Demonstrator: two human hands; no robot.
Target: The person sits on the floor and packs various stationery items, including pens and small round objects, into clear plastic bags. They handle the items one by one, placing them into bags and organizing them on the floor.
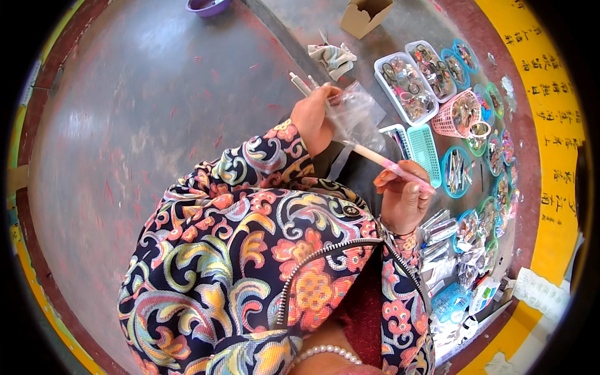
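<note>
My left hand (314,120) is closed on a crumpled clear plastic bag (359,119). A few thin pale sticks, maybe pens, jut out past its fingertips on the far side. Between the fingers and thumb of my right hand (405,199) is a slender stick (374,155) with a cream shaft and a pink end. The shaft's far tip reaches up to the edge of the plastic bag; I cannot tell whether it is inside. Close beyond the right hand stands a turquoise basket (425,156).
White tubs (407,89) of small accessories stand at the far right, beside a pink basket (455,115). Several round dishes, including a blue one with pens (458,172), line the right side. Packaged goods (439,228) lie near my right wrist. A cloth (334,59) and cardboard box (365,17) sit farther off.
</note>
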